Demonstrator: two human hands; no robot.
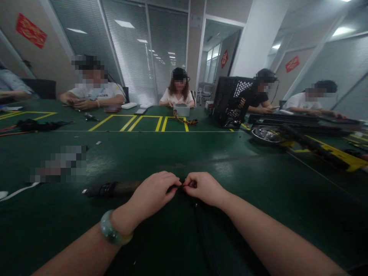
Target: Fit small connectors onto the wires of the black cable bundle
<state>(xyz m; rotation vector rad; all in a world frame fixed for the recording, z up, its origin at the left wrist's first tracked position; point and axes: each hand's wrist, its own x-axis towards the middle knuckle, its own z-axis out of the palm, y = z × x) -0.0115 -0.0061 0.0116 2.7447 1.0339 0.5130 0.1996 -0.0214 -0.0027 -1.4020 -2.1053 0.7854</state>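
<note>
My left hand (156, 191), with a green bangle (110, 228) at its wrist, is closed in a pinch over the green table. Facing it, almost fingertip to fingertip, my right hand (205, 188) is pinched as well. A small dark thing sits between the fingertips, mostly hidden and too small to name. A black cable (202, 237) runs from under my right hand toward me. Behind my left hand lies a dark, cylindrical tool resembling an electric screwdriver (112, 189), its metal tip pointing left and its other end covered by the hand.
A pixelated flat object (60, 163) with a white cord (21, 191) lies at left. Dark wires (40, 125) sit beyond it. Several people work across the table, near a grey metal box (181, 111) and a black computer case (225, 101). A metal bowl (266, 136) stands at right.
</note>
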